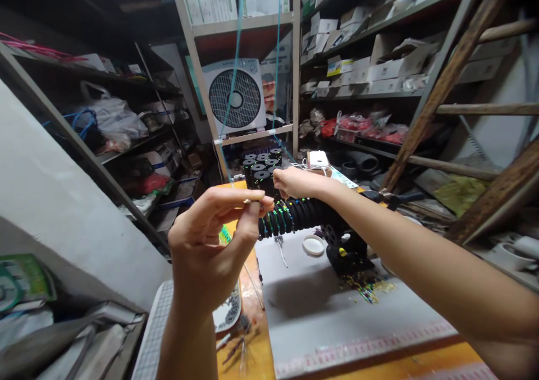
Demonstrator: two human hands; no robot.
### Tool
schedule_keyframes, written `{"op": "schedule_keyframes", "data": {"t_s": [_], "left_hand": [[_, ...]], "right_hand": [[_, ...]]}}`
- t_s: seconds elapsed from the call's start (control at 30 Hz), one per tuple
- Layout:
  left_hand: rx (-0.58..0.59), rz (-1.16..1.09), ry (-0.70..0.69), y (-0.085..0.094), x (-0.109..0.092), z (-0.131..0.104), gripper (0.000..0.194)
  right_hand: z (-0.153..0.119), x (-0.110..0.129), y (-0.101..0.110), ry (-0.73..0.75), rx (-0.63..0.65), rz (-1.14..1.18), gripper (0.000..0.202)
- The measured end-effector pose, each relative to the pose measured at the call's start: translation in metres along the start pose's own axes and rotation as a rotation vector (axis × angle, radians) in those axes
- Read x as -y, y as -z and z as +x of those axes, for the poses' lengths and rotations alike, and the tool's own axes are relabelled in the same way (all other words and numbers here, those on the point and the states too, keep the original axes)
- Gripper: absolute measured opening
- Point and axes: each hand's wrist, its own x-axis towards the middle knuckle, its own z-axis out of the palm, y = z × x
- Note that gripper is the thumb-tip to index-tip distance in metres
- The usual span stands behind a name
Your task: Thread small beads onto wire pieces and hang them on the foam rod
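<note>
Raised at the centre, my left hand (219, 239) pinches a small shiny item (248, 201) between thumb and forefinger; it is too small to name. My right hand (295, 182) reaches across from the right, its fingers curled closed beside a group of black spools (260, 169); what they hold, if anything, is hidden. Below both hands lies a black ribbed roll (295, 214) wound with green and blue beaded strands. It rests on a black stand (347, 253). Under the stand's right side is a heap of small coloured pieces (370, 289).
A white round lid (314, 245) lies on the grey board (303, 318). A white tray (239, 312) of small dark parts is at left. Behind stand a box fan (234, 96) and loaded shelves. A wooden ladder (446, 88) leans at right.
</note>
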Motion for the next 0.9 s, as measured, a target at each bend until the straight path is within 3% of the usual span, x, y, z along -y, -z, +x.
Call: {"op": "schedule_keyframes", "data": {"t_s": [0.17, 0.3, 0.4, 0.43, 0.53, 0.63, 0.77, 0.9], "left_hand": [[-0.002, -0.02, 0.042, -0.001, -0.001, 0.001, 0.008], [0.003, 0.005, 0.042, -0.001, -0.003, 0.002, 0.009], [0.002, 0.022, 0.04, -0.002, -0.003, 0.002, 0.009], [0.0, 0.026, 0.041, -0.003, -0.003, 0.001, 0.009], [0.008, 0.017, 0.047, -0.005, -0.003, 0.0, 0.008], [0.05, 0.011, 0.064, -0.006, -0.003, -0.001, 0.008], [0.088, 0.036, 0.063, -0.007, 0.004, 0.0, 0.011], [0.079, 0.027, 0.106, -0.007, 0.013, 0.001, 0.009]], "right_hand": [[-0.011, 0.006, 0.014, 0.042, -0.267, 0.049, 0.029], [-0.054, 0.02, 0.03, 0.082, -0.605, 0.064, 0.013], [-0.099, 0.034, 0.011, 0.183, -0.82, 0.091, 0.007], [-0.111, 0.038, -0.002, 0.343, -0.911, 0.159, 0.01], [-0.128, 0.041, -0.045, 0.501, -0.956, 0.245, 0.02], [-0.117, 0.039, -0.069, 0.529, -1.023, 0.311, 0.024], [-0.095, 0.042, -0.06, 0.466, -1.088, 0.362, 0.021], [-0.087, 0.049, -0.045, 0.385, -1.055, 0.352, 0.016]]}}
